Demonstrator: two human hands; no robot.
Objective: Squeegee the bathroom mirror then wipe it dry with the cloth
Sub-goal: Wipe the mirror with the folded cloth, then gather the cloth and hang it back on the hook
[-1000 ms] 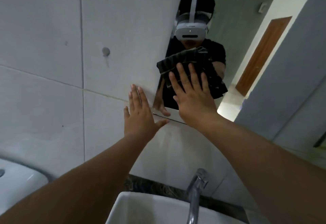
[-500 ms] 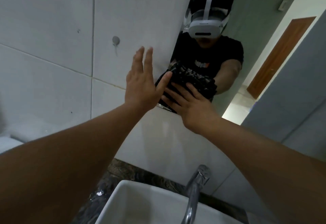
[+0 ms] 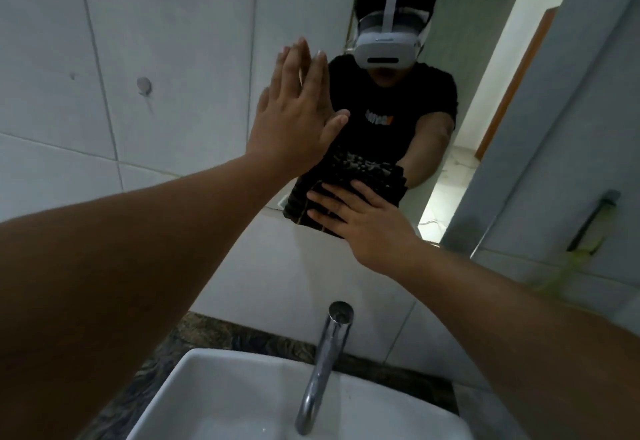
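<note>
Hands: two, left [image 3: 294, 117] and right [image 3: 360, 221]
Cloth [image 3: 367, 176]: one
Mirror [image 3: 485, 100]: one
Tap [image 3: 325, 367]: one
Basin [image 3: 221, 401]: one

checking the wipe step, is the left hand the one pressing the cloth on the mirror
No, the right hand presses the dark cloth flat against the mirror's lower edge, while the left hand is open and bare.

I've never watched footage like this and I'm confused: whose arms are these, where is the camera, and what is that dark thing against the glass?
The camera sits on the person's head, looking forward and down, so the two bare arms are their own. The mirror ahead reflects that person wearing the headset. The right hand presses a dark ribbed cloth flat against the mirror's lower edge. The left hand is open and holds nothing, raised at the mirror's left edge. Below are a white basin and a metal tap. No squeegee is in view.
</note>
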